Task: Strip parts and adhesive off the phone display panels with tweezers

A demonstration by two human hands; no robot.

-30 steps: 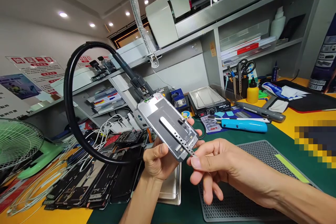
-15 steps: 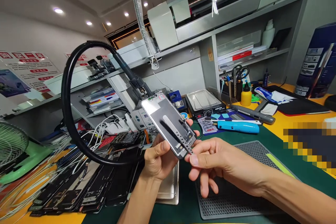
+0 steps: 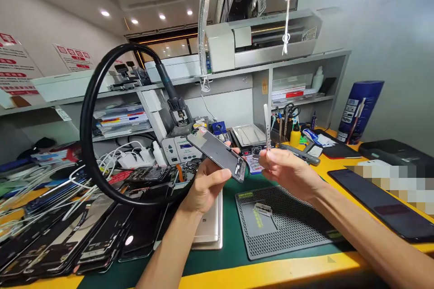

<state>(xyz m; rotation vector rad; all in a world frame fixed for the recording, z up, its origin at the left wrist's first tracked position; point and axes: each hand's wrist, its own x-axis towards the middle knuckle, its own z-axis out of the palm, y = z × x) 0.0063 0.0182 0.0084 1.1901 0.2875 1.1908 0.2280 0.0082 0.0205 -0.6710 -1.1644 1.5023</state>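
Observation:
My left hand (image 3: 207, 184) is closed around the edges of a phone screen assembly (image 3: 217, 151), tilted with its grey inner side and small circuit parts facing up. In my right hand (image 3: 292, 168), thumb and fingers pinch a thin metal pry tool (image 3: 267, 127) with a row of holes, which stands nearly upright. The tool is apart from the screen, to its right. Below my right hand lies a grey perforated mat (image 3: 288, 235) with a razor blade (image 3: 263, 208) on it. Gold phone backs (image 3: 213, 228) lie under my left wrist.
Several dismantled phones (image 3: 101, 235) and white cables (image 3: 111, 165) crowd the left side. A thick black hose (image 3: 85, 135) loops beside my left arm. At the back stand a control unit (image 3: 174, 151) and a yellow bottle (image 3: 294, 137). A large black phone (image 3: 383, 205) lies at right.
My right hand has lifted the pry tool away from the screen and raised it upright. The screen is tilted flatter. The camera view has shifted, showing more of the mat and the razor blade.

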